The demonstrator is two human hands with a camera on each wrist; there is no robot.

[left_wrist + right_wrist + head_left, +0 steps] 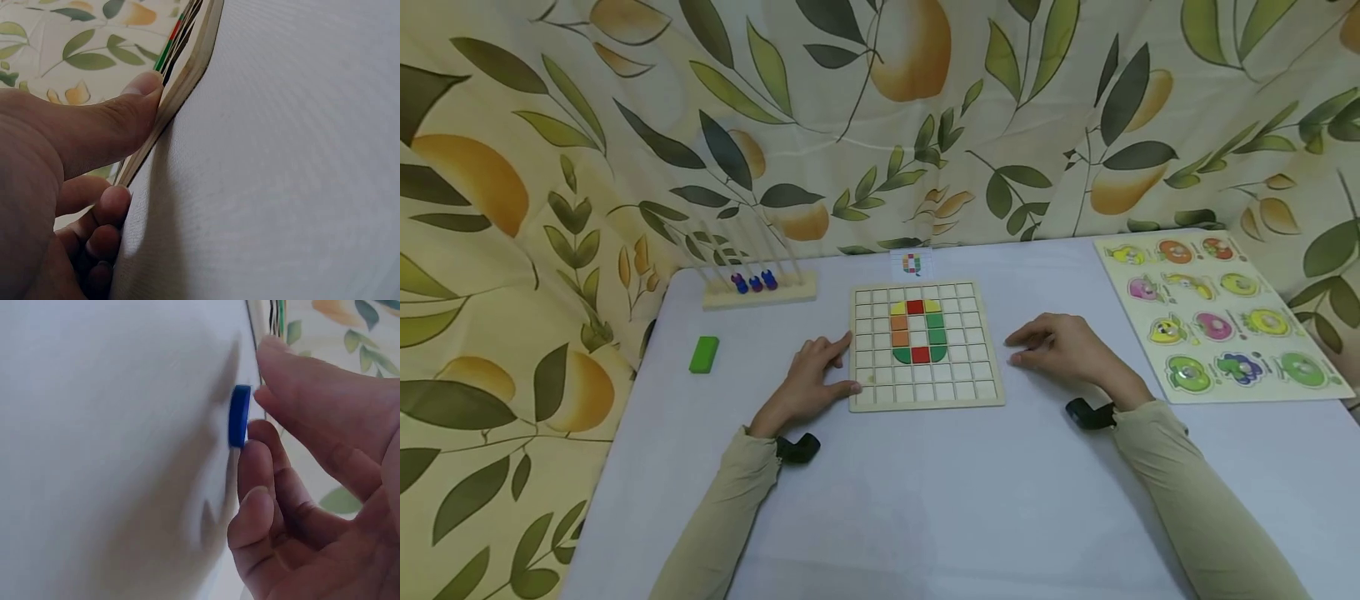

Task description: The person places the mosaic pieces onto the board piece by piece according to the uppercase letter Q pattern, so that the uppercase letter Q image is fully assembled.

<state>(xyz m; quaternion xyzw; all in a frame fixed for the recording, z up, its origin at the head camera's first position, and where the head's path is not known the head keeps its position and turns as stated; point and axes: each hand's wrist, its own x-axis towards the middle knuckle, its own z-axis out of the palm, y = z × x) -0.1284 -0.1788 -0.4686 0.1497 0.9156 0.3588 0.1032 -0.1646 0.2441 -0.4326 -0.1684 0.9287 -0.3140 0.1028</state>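
Note:
A wooden grid board point(865, 396) lies flat on the table, bearing a ring of red, orange, yellow and green tiles point(937, 336). My left hand point(808, 375) is at its left edge, thumb point(140, 94) touching the rim near the close corner and index finger reaching the side farther up. Right of the board hovers my right hand point(1063, 350), thumb and index finger apart in the head view. A small blue piece point(239, 417) shows at its fingertips in the right wrist view; I cannot tell whether they grip it. In the head view this piece is hidden.
Behind the board stands a small card point(912, 262) with a coloured ring pattern. A wooden peg stand point(760, 292) with blue beads and a green block point(703, 355) are on the left. A fruit picture board point(1206, 325) lies at the right.

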